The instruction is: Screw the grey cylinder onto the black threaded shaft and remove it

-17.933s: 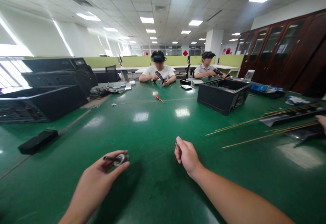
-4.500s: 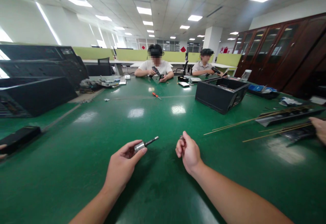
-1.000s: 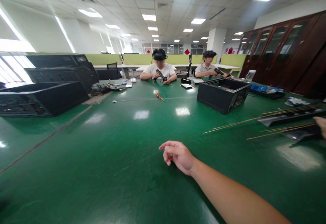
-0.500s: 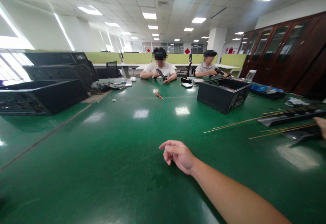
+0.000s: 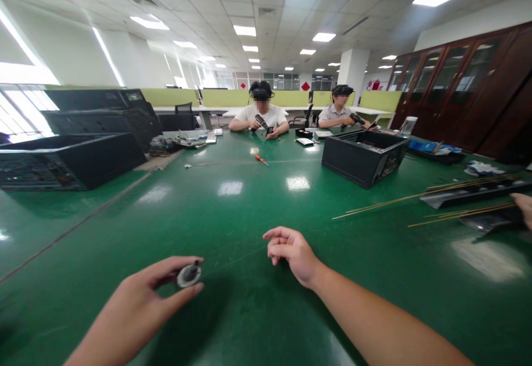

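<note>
My left hand (image 5: 143, 305) is raised over the green table (image 5: 233, 227) at the lower left. Its thumb and fingers grip a small round grey object (image 5: 189, 275) with a pale rim and a dark stub at its middle; the kind is unclear. My right hand (image 5: 293, 253) hovers or rests above the table just right of centre, I cannot tell which. Its fingers are loosely bent and apart, the index finger reaching out furthest, with nothing visible in them. Bare table surface lies between the two hands.
An orange screwdriver (image 5: 261, 159) lies further back. Black computer cases stand at the right (image 5: 361, 158) and left (image 5: 103, 161). Thin yellowish sticks (image 5: 386, 203) lie at the right, near another person's hand (image 5: 523, 208). Two people (image 5: 260, 116) sit opposite, holding power drills.
My left hand has come into view from the lower left with the small round object in it. My right hand has stayed almost in place, its fingers shifting slightly.
</note>
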